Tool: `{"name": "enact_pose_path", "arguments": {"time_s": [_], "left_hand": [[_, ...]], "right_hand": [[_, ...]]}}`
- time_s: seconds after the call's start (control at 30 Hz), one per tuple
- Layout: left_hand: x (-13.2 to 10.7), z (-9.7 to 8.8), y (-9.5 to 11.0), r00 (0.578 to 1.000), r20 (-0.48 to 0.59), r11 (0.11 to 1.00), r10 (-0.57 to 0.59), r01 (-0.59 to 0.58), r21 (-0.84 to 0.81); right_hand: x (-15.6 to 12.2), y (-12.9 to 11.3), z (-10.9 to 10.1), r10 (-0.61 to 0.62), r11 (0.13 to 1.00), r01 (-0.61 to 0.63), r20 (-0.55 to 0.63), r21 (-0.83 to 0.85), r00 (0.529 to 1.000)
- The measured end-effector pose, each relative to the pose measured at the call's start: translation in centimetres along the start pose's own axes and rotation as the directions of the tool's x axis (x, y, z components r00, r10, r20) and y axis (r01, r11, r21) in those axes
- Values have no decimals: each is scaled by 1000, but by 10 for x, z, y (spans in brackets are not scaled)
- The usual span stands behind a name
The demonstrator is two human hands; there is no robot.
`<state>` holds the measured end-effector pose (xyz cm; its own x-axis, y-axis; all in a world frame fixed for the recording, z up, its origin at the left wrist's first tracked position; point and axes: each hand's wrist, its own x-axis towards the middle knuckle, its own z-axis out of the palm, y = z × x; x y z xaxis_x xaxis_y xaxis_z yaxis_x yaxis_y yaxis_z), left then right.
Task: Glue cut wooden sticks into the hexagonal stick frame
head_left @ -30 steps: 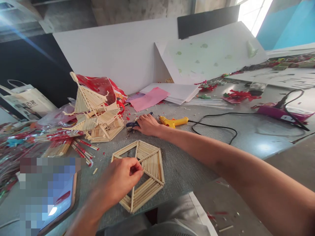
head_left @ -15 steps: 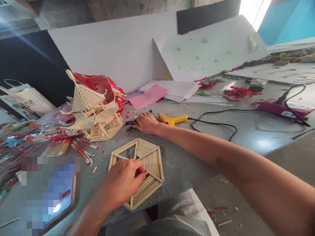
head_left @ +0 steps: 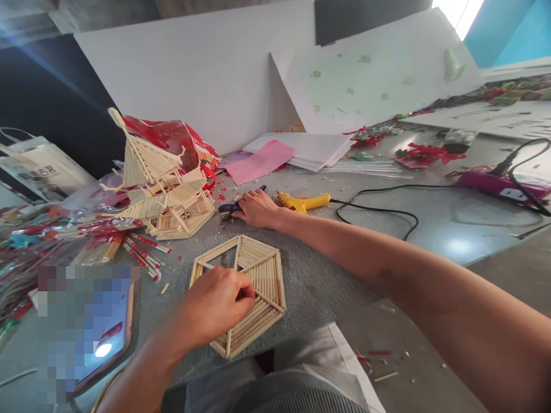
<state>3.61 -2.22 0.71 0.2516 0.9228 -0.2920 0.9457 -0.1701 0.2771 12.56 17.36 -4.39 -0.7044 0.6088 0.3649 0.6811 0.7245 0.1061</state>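
Note:
A flat, many-sided panel of pale wooden sticks (head_left: 263, 281) lies on the table in front of me, several wedges filled with sticks. Over its left part is my left hand (head_left: 224, 304), fingers curled into a pinch; whatever they hold is hidden. Farther off, my right hand (head_left: 258, 207) rests over dark blue-handled pliers (head_left: 229, 210), its fingers closed around them and partly out of sight. Just right of that hand lies a yellow hot glue gun (head_left: 307, 202). A tiered stick-built pagoda model (head_left: 172, 201) stands to the left of the pliers.
Left of the panel are a phone or tablet (head_left: 105, 338) and bundled sticks in plastic wrap (head_left: 101, 238). Pink paper (head_left: 262, 162) and white boards (head_left: 318, 150) lie behind. The glue gun's black cord (head_left: 387, 187) runs right to a purple power strip (head_left: 495, 184).
The view has tilted slightly downward, shifting the scene a little. Both hands stay nearly where they were, the right still at the pliers and the left over the panel.

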Motion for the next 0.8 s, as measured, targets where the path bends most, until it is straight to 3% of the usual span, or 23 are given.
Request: {"name": "enact_pose_path", "arguments": {"time_s": [0.27, 0.8], "left_hand": [[0, 0, 0, 1000, 17, 1000, -5, 5, 5], [1, 12, -12, 992, -111, 997, 56, -62, -49]], "right_hand": [[1, 1, 1, -19, 1000, 19, 2, -5, 1000], [2, 2, -3, 2, 1000, -2, 0, 23, 1000]]}}
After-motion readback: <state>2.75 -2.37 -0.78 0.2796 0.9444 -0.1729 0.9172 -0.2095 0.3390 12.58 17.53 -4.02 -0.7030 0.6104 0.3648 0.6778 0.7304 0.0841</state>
